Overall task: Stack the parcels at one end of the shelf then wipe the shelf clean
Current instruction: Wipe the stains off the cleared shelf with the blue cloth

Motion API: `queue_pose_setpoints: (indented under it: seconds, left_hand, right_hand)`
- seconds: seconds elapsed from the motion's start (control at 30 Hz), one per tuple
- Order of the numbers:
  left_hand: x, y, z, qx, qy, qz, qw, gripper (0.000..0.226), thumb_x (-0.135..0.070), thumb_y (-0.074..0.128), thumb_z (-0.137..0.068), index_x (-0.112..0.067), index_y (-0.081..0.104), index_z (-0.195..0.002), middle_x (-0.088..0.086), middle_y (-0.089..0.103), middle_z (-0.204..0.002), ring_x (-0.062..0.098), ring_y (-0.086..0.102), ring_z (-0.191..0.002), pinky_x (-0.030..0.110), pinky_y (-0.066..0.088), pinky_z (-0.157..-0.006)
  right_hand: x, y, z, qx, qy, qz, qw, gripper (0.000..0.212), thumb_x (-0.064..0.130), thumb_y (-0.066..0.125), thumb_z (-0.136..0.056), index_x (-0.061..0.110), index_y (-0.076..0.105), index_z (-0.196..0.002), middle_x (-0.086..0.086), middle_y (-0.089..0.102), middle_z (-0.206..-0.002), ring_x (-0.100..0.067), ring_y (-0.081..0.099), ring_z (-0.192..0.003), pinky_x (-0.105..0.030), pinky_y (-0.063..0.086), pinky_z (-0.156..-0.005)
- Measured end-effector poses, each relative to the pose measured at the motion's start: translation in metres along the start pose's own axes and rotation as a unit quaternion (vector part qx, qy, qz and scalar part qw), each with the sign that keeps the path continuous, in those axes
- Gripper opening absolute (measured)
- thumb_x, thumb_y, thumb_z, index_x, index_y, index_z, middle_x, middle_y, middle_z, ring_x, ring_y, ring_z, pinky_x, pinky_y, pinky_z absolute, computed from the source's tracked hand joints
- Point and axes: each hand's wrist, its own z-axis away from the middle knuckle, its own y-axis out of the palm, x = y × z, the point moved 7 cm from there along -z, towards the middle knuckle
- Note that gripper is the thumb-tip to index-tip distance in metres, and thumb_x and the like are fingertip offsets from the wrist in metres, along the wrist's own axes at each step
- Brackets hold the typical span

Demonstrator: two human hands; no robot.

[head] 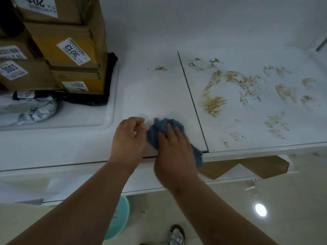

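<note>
the right hand (172, 147) lies on a crumpled blue cloth (159, 128), fingers bent over it and gripping it against the white shelf (159, 89) near the front edge. the left hand (129, 137) is just beside the cloth, fingers loosely curled, holding nothing. brown smears (214, 103) cover the shelf panel to the right, well apart from the cloth. the parcels (70, 52) stand stacked at the shelf's left end.

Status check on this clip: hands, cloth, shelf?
Right hand pressing crumpled blue cloth on white shelf. Left hand loosely curled, empty. Brown cardboard parcels stacked left. Brown smears unwiped, right.
</note>
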Motion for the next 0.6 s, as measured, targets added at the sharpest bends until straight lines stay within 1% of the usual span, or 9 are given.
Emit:
queue_pose_setpoints:
  seconds: [0.1, 0.17, 0.2, 0.27, 0.3, 0.37, 0.43, 0.47, 0.6]
  left_hand:
    - [0.009, -0.001, 0.001, 0.029, -0.026, -0.031, 0.999, 0.026, -0.023, 0.048, -0.097, -0.019, 0.058, -0.121, -0.002, 0.055, -0.119, 0.011, 0.052, -0.104, 0.024, 0.039, -0.091]
    - [0.011, 0.002, 0.002, 0.063, -0.031, -0.064, 0.996, 0.032, -0.023, 0.050, -0.096, -0.020, 0.056, -0.127, 0.000, 0.053, -0.127, 0.016, 0.052, -0.116, 0.031, 0.040, -0.102]
    - [0.010, 0.004, 0.001, 0.078, -0.028, -0.078, 0.994, 0.034, -0.024, 0.051, -0.095, -0.020, 0.056, -0.129, 0.000, 0.052, -0.131, 0.018, 0.050, -0.120, 0.034, 0.039, -0.106]
    - [0.004, 0.004, 0.000, 0.105, -0.029, -0.073, 0.991, 0.030, -0.028, 0.049, -0.096, -0.021, 0.060, -0.123, 0.001, 0.057, -0.129, 0.019, 0.053, -0.117, 0.036, 0.041, -0.104]
    - [0.000, 0.004, 0.000, 0.119, -0.035, -0.043, 0.991, 0.026, -0.032, 0.048, -0.097, -0.022, 0.065, -0.114, 0.000, 0.062, -0.120, 0.018, 0.056, -0.110, 0.036, 0.044, -0.098]
    - [-0.006, 0.005, 0.001, 0.162, -0.067, 0.053, 0.983, 0.028, -0.043, 0.047, -0.096, -0.024, 0.067, -0.101, -0.006, 0.067, -0.104, 0.013, 0.060, -0.098, 0.032, 0.047, -0.089]
    - [-0.009, 0.008, 0.002, 0.216, -0.120, 0.143, 0.958, 0.033, -0.052, 0.049, -0.093, -0.025, 0.066, -0.103, -0.006, 0.067, -0.105, 0.013, 0.061, -0.100, 0.032, 0.048, -0.090]
    - [-0.009, 0.009, 0.002, 0.240, -0.148, 0.180, 0.943, 0.031, -0.050, 0.052, -0.092, -0.024, 0.066, -0.104, -0.003, 0.068, -0.107, 0.014, 0.061, -0.101, 0.033, 0.048, -0.091]
    - [-0.015, 0.005, -0.005, 0.270, -0.148, 0.176, 0.935, 0.010, -0.021, 0.065, -0.089, -0.019, 0.067, -0.099, 0.008, 0.069, -0.104, 0.021, 0.063, -0.100, 0.035, 0.051, -0.090]
  right_hand:
    - [0.035, 0.012, 0.016, 0.004, -0.079, -0.046, 0.996, 0.069, 0.011, 0.045, -0.086, 0.020, 0.031, -0.153, -0.005, 0.025, -0.161, -0.027, 0.016, -0.150, -0.040, 0.000, -0.122]
    - [0.040, 0.016, 0.015, 0.024, -0.103, -0.108, 0.988, 0.051, 0.019, 0.042, -0.084, 0.015, 0.061, -0.130, -0.007, 0.057, -0.138, -0.029, 0.048, -0.131, -0.044, 0.032, -0.115]
    - [0.038, 0.009, 0.011, 0.033, -0.086, -0.166, 0.982, 0.045, 0.025, 0.039, -0.083, 0.012, 0.070, -0.113, -0.008, 0.068, -0.117, -0.027, 0.061, -0.111, -0.040, 0.046, -0.099]
    - [0.021, -0.004, 0.006, 0.062, 0.020, -0.302, 0.951, 0.030, 0.022, 0.040, -0.091, 0.014, 0.069, -0.093, -0.008, 0.070, -0.087, -0.020, 0.063, -0.076, -0.031, 0.049, -0.070]
    - [0.010, -0.009, 0.005, 0.063, 0.087, -0.379, 0.919, 0.025, 0.016, 0.043, -0.095, 0.019, 0.068, -0.091, -0.007, 0.068, -0.081, -0.016, 0.061, -0.068, -0.029, 0.049, -0.064]
    - [-0.010, -0.015, 0.004, 0.051, 0.199, -0.530, 0.823, 0.022, 0.012, 0.049, -0.097, 0.020, 0.069, -0.096, -0.008, 0.070, -0.088, -0.017, 0.064, -0.075, -0.034, 0.055, -0.072]
    - [-0.020, -0.017, 0.003, 0.053, 0.263, -0.643, 0.718, 0.021, 0.013, 0.048, -0.099, 0.012, 0.068, -0.103, -0.012, 0.071, -0.100, -0.026, 0.066, -0.091, -0.040, 0.054, -0.083]
    - [-0.023, -0.019, 0.004, 0.057, 0.286, -0.665, 0.688, 0.023, 0.015, 0.045, -0.101, 0.009, 0.067, -0.105, -0.015, 0.071, -0.104, -0.031, 0.066, -0.096, -0.043, 0.054, -0.087]
    - [-0.025, -0.031, 0.001, 0.065, 0.293, -0.662, 0.687, 0.025, 0.015, 0.046, -0.102, 0.004, 0.066, -0.111, -0.023, 0.070, -0.109, -0.039, 0.065, -0.102, -0.049, 0.053, -0.093]
